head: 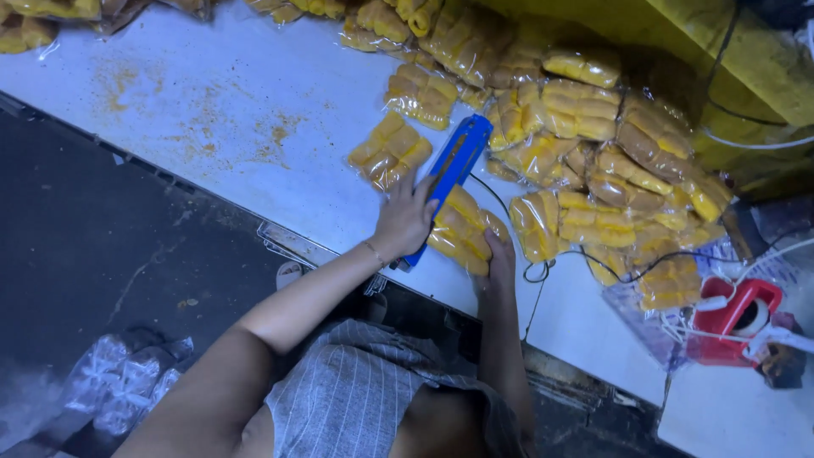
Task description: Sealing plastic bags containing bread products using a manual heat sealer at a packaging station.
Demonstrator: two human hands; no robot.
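Pressing the blue sealer (453, 174), left hand (405, 216) lies beside the snack bag (462, 233).

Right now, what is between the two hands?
In the head view, a clear bag of yellow snacks lies between the left hand on the blue sealer and the right hand at the bag's edge.

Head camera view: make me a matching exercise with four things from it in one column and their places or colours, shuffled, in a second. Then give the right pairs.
Things:
1. Left hand
2. Right hand
3. Tape dispenser
4. Bag of yellow snacks

Places or colours:
A. Red, at the table's right end
B. Pressing down on the blue sealer
C. Lying alone, just left of the sealer
D. On the bag under the sealer

Pairs: 1-B, 2-D, 3-A, 4-C
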